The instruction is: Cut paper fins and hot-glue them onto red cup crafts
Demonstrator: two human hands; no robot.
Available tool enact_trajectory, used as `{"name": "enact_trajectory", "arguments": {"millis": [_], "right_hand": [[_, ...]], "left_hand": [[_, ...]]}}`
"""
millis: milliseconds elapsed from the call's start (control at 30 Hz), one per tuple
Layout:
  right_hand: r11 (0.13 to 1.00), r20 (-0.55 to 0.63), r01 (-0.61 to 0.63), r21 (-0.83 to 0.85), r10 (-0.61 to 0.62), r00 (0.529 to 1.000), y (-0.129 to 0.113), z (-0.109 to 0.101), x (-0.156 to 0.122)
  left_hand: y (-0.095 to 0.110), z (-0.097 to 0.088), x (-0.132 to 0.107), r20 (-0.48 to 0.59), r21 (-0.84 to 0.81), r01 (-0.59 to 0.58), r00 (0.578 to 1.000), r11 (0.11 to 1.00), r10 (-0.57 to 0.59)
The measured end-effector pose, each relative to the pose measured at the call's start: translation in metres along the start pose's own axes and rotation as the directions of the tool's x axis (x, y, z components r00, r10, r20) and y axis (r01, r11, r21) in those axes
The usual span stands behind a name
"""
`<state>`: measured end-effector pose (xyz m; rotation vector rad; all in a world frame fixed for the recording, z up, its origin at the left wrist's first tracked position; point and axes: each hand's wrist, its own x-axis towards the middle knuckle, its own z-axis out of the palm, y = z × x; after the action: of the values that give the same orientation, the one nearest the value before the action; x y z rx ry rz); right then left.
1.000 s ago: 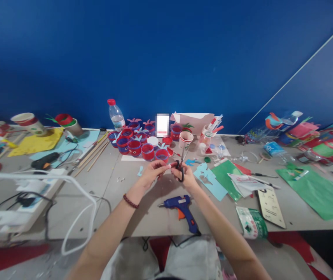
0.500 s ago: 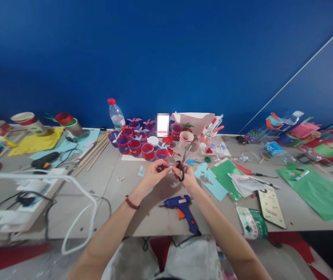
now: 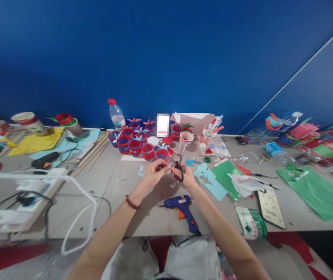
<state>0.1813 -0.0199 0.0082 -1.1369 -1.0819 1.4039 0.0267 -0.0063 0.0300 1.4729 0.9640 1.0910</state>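
My right hand point(image 3: 186, 175) is closed around the dark handles of a pair of scissors point(image 3: 181, 155), whose blades point up and away from me. Fingertips of my left hand point(image 3: 156, 171) are pinched together close to the right fingers; a tiny pale bit seems to be between them, too small to name. Below both hands a blue glue gun point(image 3: 180, 204) with an orange trigger lies on its side. Beyond them stand several red and blue paper rings point(image 3: 135, 147), some with leaf-shaped tops, and a paper cup point(image 3: 186, 138).
Light blue paper with cutouts point(image 3: 208, 179) and green sheets point(image 3: 226, 177) lie to the right. A power strip point(image 3: 42, 200) with white cables is at the left, near wooden sticks point(image 3: 92, 155). A water bottle point(image 3: 116, 114) stands at the back. A green-and-white packet point(image 3: 252, 222) overhangs the front edge.
The scissors have turned slightly, their blades tilting further left. Both hands stay close together in nearly the same place.
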Motion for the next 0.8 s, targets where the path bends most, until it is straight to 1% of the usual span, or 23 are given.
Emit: {"name": "enact_trajectory", "arguments": {"millis": [100, 167, 333, 500, 633, 800], "right_hand": [[0.996, 0.061, -0.06, -0.059, 0.063, 0.996, 0.002, -0.0001, -0.0013], [0.992, 0.116, -0.089, -0.091, 0.099, 0.988, 0.0022, 0.001, -0.0031], [0.984, 0.223, -0.131, -0.124, 0.156, 0.962, 0.0002, 0.0045, -0.007], [0.986, 0.279, -0.13, -0.106, 0.155, 0.948, 0.0023, 0.004, -0.0063], [0.983, 0.293, -0.147, -0.109, 0.173, 0.94, 0.0024, 0.0035, -0.0062], [0.985, 0.307, -0.121, -0.124, 0.154, 0.939, -0.0004, 0.0033, -0.0073]], "left_hand": [[-0.003, -0.0014, -0.0004, -0.039, -0.119, 0.055, 0.997, 0.991, -0.06], [-0.003, -0.0021, -0.0005, -0.071, -0.169, 0.069, 0.994, 0.983, -0.082], [-0.002, -0.0021, 0.0007, -0.132, -0.223, 0.033, 0.989, 0.974, -0.064], [-0.0028, -0.0023, 0.001, -0.136, -0.242, -0.003, 0.99, 0.97, -0.031], [-0.0022, -0.0026, 0.0007, -0.143, -0.231, 0.002, 0.989, 0.973, -0.036], [0.0001, -0.0024, 0.0013, -0.143, -0.186, 0.016, 0.989, 0.982, -0.043]]}}
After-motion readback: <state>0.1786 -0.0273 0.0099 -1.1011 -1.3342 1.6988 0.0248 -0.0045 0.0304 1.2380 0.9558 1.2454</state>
